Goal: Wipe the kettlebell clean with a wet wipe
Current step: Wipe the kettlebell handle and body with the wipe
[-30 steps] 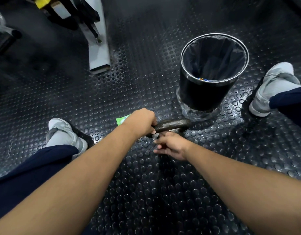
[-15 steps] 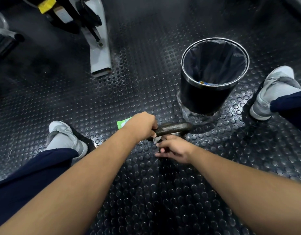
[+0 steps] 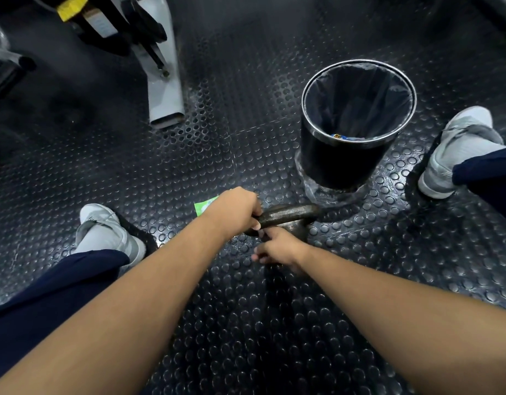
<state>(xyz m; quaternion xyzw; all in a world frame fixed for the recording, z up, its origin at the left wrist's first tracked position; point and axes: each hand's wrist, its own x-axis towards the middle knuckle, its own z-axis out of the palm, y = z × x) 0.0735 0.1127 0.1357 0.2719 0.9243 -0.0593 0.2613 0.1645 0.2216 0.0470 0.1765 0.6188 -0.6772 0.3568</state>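
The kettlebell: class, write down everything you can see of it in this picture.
The kettlebell is dark, worn metal with a dull sheen. Only its thick looped handle and a little of the body below show. It stands upright on the studded black floor, near the bin. The left hand grips the handle's left end; the right hand rests against the body, hiding most of it.

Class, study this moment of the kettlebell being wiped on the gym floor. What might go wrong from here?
1. Only the left hand grips the kettlebell handle; if it slips or tips, the right hand, low against its body, may get pinched.
2. The bin stands close behind; a shifted kettlebell might knock it over.
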